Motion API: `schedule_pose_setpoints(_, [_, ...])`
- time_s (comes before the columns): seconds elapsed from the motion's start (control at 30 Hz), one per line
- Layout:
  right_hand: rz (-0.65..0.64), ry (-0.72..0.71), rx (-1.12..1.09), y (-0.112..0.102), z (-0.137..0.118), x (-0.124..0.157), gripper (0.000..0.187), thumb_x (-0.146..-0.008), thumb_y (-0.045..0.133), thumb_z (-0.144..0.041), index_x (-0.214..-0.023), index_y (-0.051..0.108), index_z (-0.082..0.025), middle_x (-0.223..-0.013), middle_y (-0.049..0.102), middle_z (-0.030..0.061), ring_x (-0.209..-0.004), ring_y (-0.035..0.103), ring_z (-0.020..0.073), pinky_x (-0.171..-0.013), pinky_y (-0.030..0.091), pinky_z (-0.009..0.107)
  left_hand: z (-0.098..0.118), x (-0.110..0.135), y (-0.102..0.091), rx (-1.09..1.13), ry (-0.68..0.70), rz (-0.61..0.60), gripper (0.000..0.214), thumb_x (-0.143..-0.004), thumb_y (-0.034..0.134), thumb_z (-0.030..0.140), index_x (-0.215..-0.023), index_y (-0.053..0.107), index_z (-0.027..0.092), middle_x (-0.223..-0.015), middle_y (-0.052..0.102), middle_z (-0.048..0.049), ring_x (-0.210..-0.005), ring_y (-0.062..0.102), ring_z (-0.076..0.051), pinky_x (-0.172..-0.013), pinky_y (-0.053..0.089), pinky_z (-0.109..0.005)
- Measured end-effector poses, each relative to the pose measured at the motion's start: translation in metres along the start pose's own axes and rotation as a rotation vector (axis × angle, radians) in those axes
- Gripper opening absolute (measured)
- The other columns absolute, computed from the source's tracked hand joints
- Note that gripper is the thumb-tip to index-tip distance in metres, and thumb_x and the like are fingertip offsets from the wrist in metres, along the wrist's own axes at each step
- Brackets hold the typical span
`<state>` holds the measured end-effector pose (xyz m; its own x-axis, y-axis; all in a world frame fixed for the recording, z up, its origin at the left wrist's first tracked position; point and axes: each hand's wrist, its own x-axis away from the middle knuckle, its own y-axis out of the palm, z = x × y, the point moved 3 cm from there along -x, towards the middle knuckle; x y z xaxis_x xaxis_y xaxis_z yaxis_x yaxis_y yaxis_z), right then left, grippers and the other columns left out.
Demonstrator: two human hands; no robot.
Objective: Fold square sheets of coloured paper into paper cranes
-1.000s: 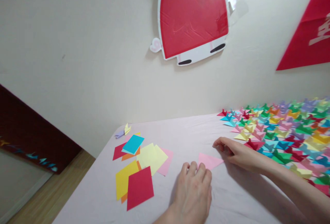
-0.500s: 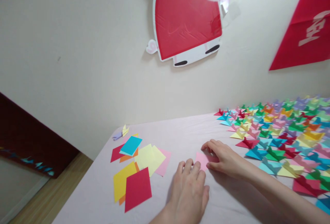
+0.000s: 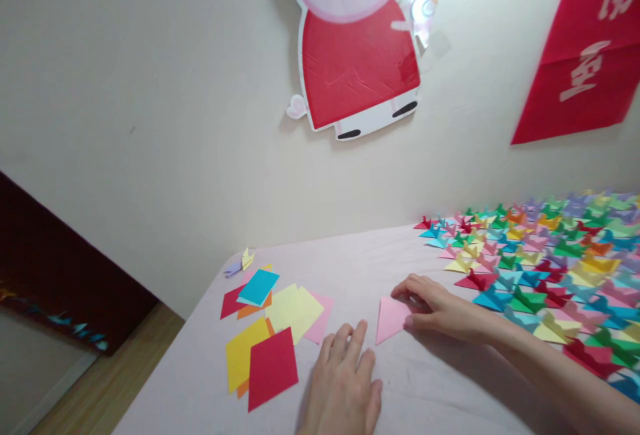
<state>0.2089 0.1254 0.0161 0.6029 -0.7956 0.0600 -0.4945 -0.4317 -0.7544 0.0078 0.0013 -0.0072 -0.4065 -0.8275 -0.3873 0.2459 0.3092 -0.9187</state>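
Observation:
A small pink folded paper triangle (image 3: 389, 318) lies on the pale pink tabletop (image 3: 350, 268). My right hand (image 3: 436, 306) rests on its right edge, fingers curled and pressing the paper down. My left hand (image 3: 345, 385) lies flat on the table just left of the triangle, fingers spread and apart from the paper, holding nothing.
Loose coloured paper squares (image 3: 273, 338) in red, yellow, blue, orange and pink lie at the left. Several folded paper cranes (image 3: 545, 268) fill the right side. A tiny folded piece (image 3: 241, 263) sits near the table's far left corner. A cartoon poster (image 3: 357, 55) and red banner (image 3: 580, 55) hang on the wall.
My left hand has slid left, off the pink paper. The paper shows as a fuller triangle than half a second ago. My right hand stays on its right edge.

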Motion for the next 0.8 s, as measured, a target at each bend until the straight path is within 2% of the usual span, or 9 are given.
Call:
schedule_pose_setpoints(0.07, [-0.027, -0.003, -0.030, -0.001, 0.000, 0.002, 0.037, -0.070, 0.066, -0.019, -0.107, 0.061, -0.021, -0.108, 0.059, 0.0064, -0.102, 0.055, 0.0239, -0.091, 0.043, 0.035, -0.002, 0.004, 0.006, 0.038, -0.041, -0.025, 0.027, -0.080, 0.058, 0.018, -0.106, 0.061, 0.020, -0.144, 0.052, -0.0065, -0.122, 0.051, -0.032, -0.098, 0.047, -0.051])
schedule_pose_setpoints(0.17, [-0.015, 0.000, -0.015, -0.002, -0.003, 0.004, 0.041, -0.064, 0.064, -0.011, -0.104, 0.062, -0.020, -0.108, 0.058, 0.0063, -0.105, 0.053, 0.0246, -0.094, 0.042, 0.036, -0.004, 0.004, 0.009, 0.114, -0.077, -0.089, 0.043, -0.078, 0.054, 0.013, -0.121, 0.056, 0.019, -0.144, 0.051, -0.0094, -0.127, 0.047, -0.032, -0.102, 0.045, -0.051])
schedule_pose_setpoints(0.3, [0.006, -0.041, -0.010, 0.003, -0.010, 0.002, 0.039, -0.062, 0.061, -0.004, -0.098, 0.060, -0.020, -0.105, 0.058, 0.0048, -0.103, 0.052, 0.0237, -0.093, 0.042, 0.036, 0.000, -0.007, 0.004, 0.182, -0.050, -0.147, 0.077, -0.079, 0.052, 0.010, -0.150, 0.025, 0.013, -0.148, 0.044, -0.0163, -0.134, 0.041, -0.031, -0.107, 0.041, -0.050])
schedule_pose_setpoints(0.37, [0.037, -0.091, 0.001, 0.005, -0.013, 0.000, 0.037, -0.062, 0.058, 0.000, -0.092, 0.059, -0.020, -0.102, 0.058, 0.0039, -0.101, 0.051, 0.0226, -0.092, 0.042, 0.036, 0.001, -0.014, 0.001, 0.197, -0.048, -0.143, 0.084, -0.081, 0.052, 0.011, -0.155, 0.010, 0.013, -0.151, 0.040, -0.0175, -0.136, 0.038, -0.031, -0.110, 0.038, -0.050])
schedule_pose_setpoints(0.47, [0.096, -0.203, 0.071, 0.008, -0.018, 0.000, 0.035, -0.062, 0.054, 0.005, -0.084, 0.061, -0.021, -0.101, 0.058, 0.0036, -0.098, 0.051, 0.0221, -0.089, 0.042, 0.035, 0.003, -0.023, 0.000, 0.207, -0.024, -0.173, 0.091, -0.083, 0.055, 0.014, -0.156, 0.001, 0.014, -0.156, 0.034, -0.0154, -0.141, 0.032, -0.030, -0.114, 0.033, -0.050])
schedule_pose_setpoints(0.57, [0.162, -0.299, 0.130, 0.008, -0.019, 0.001, 0.033, -0.068, 0.051, 0.007, -0.076, 0.065, -0.021, -0.102, 0.059, 0.0045, -0.099, 0.050, 0.0228, -0.087, 0.042, 0.036, 0.004, -0.028, 0.000, 0.162, 0.015, -0.233, 0.093, -0.085, 0.061, 0.020, -0.157, 0.000, 0.016, -0.160, 0.027, -0.0113, -0.147, 0.022, -0.029, -0.116, 0.028, -0.052])
schedule_pose_setpoints(0.63, [0.200, -0.350, 0.131, 0.007, -0.018, 0.001, 0.032, -0.075, 0.050, 0.005, -0.073, 0.067, -0.022, -0.106, 0.059, 0.0053, -0.103, 0.049, 0.0240, -0.089, 0.042, 0.038, 0.003, -0.030, -0.001, 0.113, 0.050, -0.246, 0.090, -0.090, 0.062, 0.030, -0.157, 0.004, 0.018, -0.162, 0.020, -0.0089, -0.149, 0.016, -0.030, -0.116, 0.027, -0.053])
schedule_pose_setpoints(0.73, [0.235, -0.418, 0.144, 0.008, -0.012, 0.000, 0.030, -0.083, 0.051, -0.001, -0.072, 0.069, -0.023, -0.114, 0.058, 0.0060, -0.110, 0.047, 0.0258, -0.094, 0.041, 0.041, 0.001, -0.030, -0.002, 0.080, 0.108, -0.243, 0.079, -0.095, 0.054, 0.051, -0.156, 0.016, 0.020, -0.164, 0.010, -0.0058, -0.150, 0.009, -0.029, -0.118, 0.024, -0.053])
schedule_pose_setpoints(0.8, [0.245, -0.438, 0.185, 0.010, -0.008, -0.002, 0.026, -0.084, 0.054, -0.003, -0.072, 0.069, -0.022, -0.119, 0.058, 0.0063, -0.113, 0.045, 0.0268, -0.095, 0.040, 0.043, 0.000, -0.030, -0.001, 0.094, 0.133, -0.270, 0.076, -0.095, 0.048, 0.060, -0.154, 0.024, 0.020, -0.164, 0.012, -0.0046, -0.151, 0.008, -0.028, -0.119, 0.021, -0.052])
